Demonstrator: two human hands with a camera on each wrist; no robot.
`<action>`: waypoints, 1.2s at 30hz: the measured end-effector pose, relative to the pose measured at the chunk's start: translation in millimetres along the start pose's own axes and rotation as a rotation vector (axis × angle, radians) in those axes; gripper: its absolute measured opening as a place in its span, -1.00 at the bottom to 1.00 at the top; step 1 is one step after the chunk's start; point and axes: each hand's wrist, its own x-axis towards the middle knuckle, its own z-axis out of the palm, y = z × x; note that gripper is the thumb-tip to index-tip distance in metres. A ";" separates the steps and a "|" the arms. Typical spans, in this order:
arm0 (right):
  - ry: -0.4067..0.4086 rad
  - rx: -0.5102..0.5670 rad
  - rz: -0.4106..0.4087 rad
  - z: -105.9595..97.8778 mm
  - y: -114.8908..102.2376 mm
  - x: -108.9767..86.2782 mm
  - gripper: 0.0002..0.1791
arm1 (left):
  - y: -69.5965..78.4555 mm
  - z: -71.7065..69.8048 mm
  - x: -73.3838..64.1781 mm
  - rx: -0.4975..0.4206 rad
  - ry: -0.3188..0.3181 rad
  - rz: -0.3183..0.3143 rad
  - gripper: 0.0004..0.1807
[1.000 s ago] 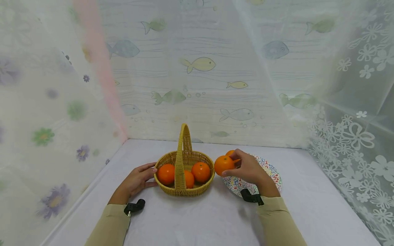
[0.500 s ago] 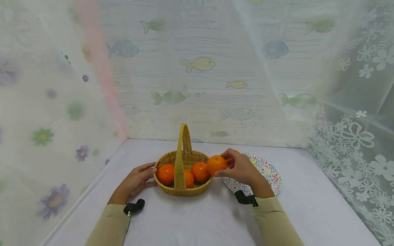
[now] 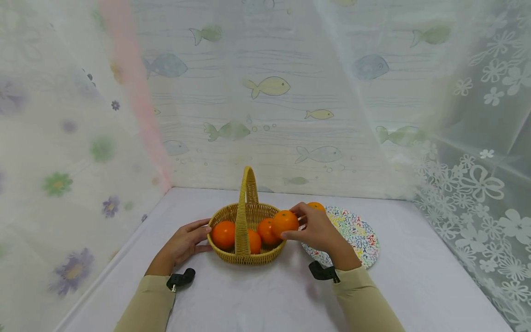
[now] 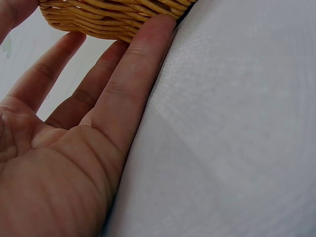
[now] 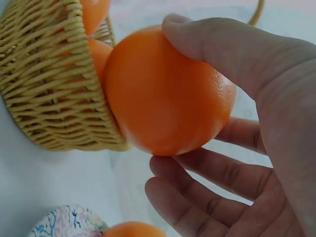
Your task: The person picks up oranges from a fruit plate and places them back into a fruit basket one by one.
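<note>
My right hand (image 3: 317, 233) grips an orange (image 5: 170, 91) between thumb and fingers, over the right rim of a yellow wicker basket (image 3: 247, 260). The held fruit overlaps that rim in the right wrist view. Inside the basket lie a left orange (image 3: 223, 235), a middle orange (image 3: 255, 242) partly behind the handle, and a right orange (image 3: 267, 231) partly covered by the held one. At the basket's left side, my left hand (image 3: 188, 242) rests with fairly straight fingers (image 4: 131, 81) touching the weave. Another orange (image 3: 316, 206) shows behind my right hand, at the plate's edge.
A round plate (image 3: 352, 230) with a multicoloured pattern lies right of the basket, partly under my right hand. The basket's tall handle (image 3: 247, 184) arches over its middle. White cloth covers the table (image 3: 249, 299). Patterned curtains (image 3: 265, 115) hang behind and at both sides.
My right hand has carried the orange leftward from beside the plate to over the basket's right rim. More of the plate and its orange now shows. My left hand has stayed at the basket.
</note>
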 end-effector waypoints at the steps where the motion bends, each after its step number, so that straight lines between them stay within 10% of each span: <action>1: 0.001 -0.005 -0.003 1.0 -0.3 0.2 -0.31 | 0.0 -0.1 0.3 0.000 0.000 0.000 -0.31; 36: 0.075 -0.055 0.025 27.2 -6.4 4.7 -0.29 | 3.0 0.4 -1.4 -0.012 -0.013 0.001 -0.31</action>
